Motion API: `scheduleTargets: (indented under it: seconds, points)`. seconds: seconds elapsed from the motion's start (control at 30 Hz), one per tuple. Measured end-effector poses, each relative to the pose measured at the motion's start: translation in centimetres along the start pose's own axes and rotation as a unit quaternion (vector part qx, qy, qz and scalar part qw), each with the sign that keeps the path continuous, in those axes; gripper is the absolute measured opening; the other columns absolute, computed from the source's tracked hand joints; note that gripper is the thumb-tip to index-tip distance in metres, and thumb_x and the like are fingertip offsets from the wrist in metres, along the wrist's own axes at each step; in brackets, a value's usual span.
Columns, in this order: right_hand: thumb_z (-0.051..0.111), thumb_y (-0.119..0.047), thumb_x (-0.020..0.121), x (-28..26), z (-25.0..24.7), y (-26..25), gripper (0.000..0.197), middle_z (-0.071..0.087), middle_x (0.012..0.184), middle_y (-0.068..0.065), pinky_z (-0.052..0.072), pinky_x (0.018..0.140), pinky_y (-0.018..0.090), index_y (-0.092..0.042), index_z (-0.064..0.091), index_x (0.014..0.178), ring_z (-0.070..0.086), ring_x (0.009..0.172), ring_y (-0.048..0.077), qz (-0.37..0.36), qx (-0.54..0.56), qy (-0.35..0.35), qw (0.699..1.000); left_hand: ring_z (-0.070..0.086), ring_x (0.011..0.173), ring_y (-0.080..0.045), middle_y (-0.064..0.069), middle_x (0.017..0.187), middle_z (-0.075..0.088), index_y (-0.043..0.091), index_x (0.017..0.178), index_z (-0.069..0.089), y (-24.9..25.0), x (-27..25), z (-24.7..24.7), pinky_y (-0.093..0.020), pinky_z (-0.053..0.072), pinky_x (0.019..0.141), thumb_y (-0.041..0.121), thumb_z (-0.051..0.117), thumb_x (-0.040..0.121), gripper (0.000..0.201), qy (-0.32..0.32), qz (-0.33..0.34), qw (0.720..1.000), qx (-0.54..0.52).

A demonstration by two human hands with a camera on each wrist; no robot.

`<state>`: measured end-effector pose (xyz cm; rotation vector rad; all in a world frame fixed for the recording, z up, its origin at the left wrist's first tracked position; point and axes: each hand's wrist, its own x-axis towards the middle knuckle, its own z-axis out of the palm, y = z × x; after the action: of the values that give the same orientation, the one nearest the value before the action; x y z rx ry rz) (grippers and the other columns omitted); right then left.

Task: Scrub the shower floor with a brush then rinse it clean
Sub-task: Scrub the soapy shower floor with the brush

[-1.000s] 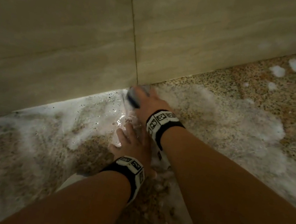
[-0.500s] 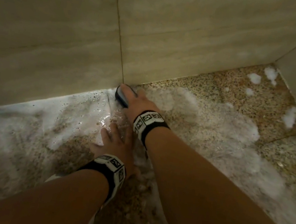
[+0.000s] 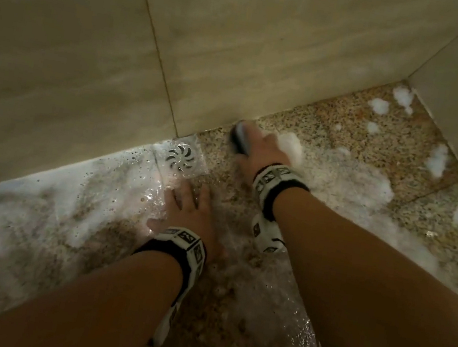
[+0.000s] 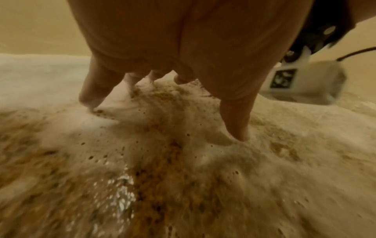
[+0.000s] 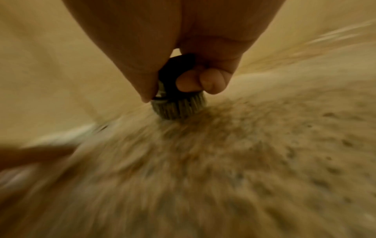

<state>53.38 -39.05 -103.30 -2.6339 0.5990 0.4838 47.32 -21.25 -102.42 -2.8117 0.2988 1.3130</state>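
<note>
My right hand (image 3: pixel 258 148) grips a dark scrub brush (image 3: pixel 241 137) and holds it down on the speckled shower floor (image 3: pixel 334 124), right where the floor meets the beige wall. In the right wrist view the fingers curl round the black brush (image 5: pixel 173 83), its grey bristles on the floor. My left hand (image 3: pixel 186 208) rests flat with spread fingers on the wet, foamy floor just below the drain; its fingertips (image 4: pixel 89 99) press into the suds.
A square metal drain (image 3: pixel 180 158) sits against the wall between my hands. White foam (image 3: pixel 341 179) covers much of the floor, with loose clumps towards the right corner. Beige tiled walls (image 3: pixel 242 40) close off the back and right.
My right hand has swept the brush to the right along the wall's base, uncovering the drain. The left hand has stayed planted on the floor.
</note>
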Motion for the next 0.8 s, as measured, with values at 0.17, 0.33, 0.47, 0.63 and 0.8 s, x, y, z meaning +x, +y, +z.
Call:
scheduleTargets:
  seconds: [0.17,0.33,0.47,0.63,0.8]
  points:
    - [0.052,-0.034,0.102,-1.0,0.1,2.7,0.073,0.018,0.165,0.014,0.052,0.096,0.053,-0.055,0.004,0.153,0.052,0.127,0.048,0.009,0.017,-0.027,0.999,-0.018,0.152,-0.042,-0.002,0.163,-0.032,0.036,0.156,-0.022,1.5,0.4,-0.5,-0.073,0.026,0.111,0.062,0.079,0.072,0.134,0.02,0.009,1.0,0.012]
    - [0.048,-0.029,0.103,-3.8,-0.3,6.4,0.073,0.019,0.164,0.015,0.054,0.091,0.054,-0.052,0.0,0.154,0.055,0.123,0.048,0.061,0.006,-0.014,0.998,-0.016,0.151,-0.045,-0.008,0.163,-0.03,0.035,0.156,-0.021,4.0,1.3,-0.1,-0.071,0.023,0.114,0.056,0.08,0.076,0.13,0.027,0.0,1.0,0.015]
    - [0.052,-0.039,0.102,-6.2,-0.5,9.3,0.073,0.029,0.156,0.017,0.057,0.084,0.052,-0.053,0.002,0.154,0.06,0.107,0.046,0.008,0.001,-0.041,0.999,-0.014,0.151,-0.048,-0.012,0.163,-0.03,0.034,0.156,-0.024,5.3,1.7,0.6,-0.066,0.02,0.119,0.062,0.078,0.078,0.131,0.015,-0.017,0.999,0.032]
    - [0.052,-0.038,0.102,-9.8,-3.7,19.6,0.075,0.022,0.165,0.018,0.054,0.079,0.042,-0.058,0.0,0.151,0.059,0.119,0.045,0.177,0.035,-0.013,0.983,-0.013,0.152,-0.046,-0.012,0.163,-0.03,0.034,0.156,-0.025,5.7,0.5,-0.1,-0.062,0.012,0.121,0.078,0.077,0.063,0.145,-0.004,-0.02,0.997,0.069]
    - [0.051,-0.041,0.103,-16.4,-4.1,27.3,0.078,0.026,0.162,0.023,0.058,0.074,0.044,-0.048,-0.005,0.157,0.064,0.106,0.043,0.333,0.08,0.029,0.939,-0.016,0.151,-0.046,-0.015,0.162,-0.032,0.031,0.158,-0.021,7.8,-1.5,-0.8,-0.066,0.01,0.118,0.083,0.074,0.061,0.144,0.004,-0.034,0.997,0.074]
